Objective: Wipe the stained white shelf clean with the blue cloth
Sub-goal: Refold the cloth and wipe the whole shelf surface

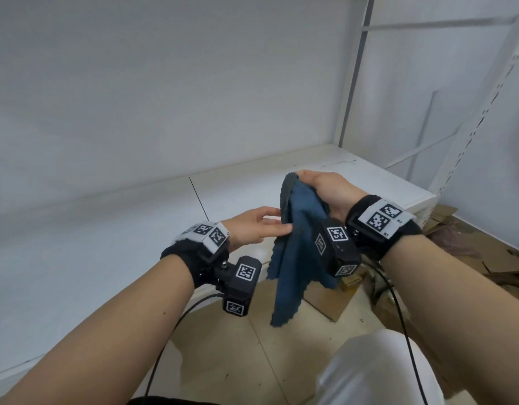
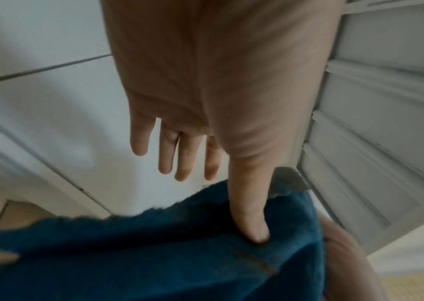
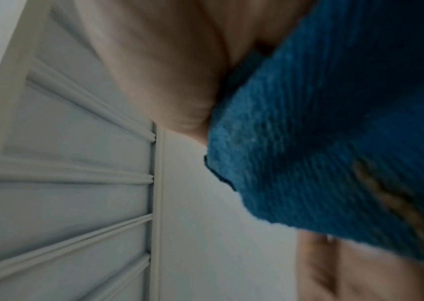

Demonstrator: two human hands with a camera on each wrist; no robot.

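The blue cloth (image 1: 299, 244) hangs in the air in front of the white shelf (image 1: 237, 194), above the tiled floor (image 1: 252, 346), and does not touch the shelf board. The right hand (image 1: 325, 191) grips the top of the cloth, with its fingers closed around the bunched upper edge, and the rest of the cloth falls down under it. The left hand (image 1: 252, 226) is just left of the cloth with its fingers straight and a little spread; in the left wrist view its thumb (image 2: 251, 213) presses against the cloth (image 2: 179, 254) while the other fingers (image 2: 169, 152) stay free of it. Behind the cloth, on the far right part of the shelf, there are some thin dark marks (image 1: 340, 162). To the right of the shelf, pieces of cardboard (image 1: 445, 220) lie on the floor. In the right wrist view the cloth (image 3: 321, 132) is blurred.
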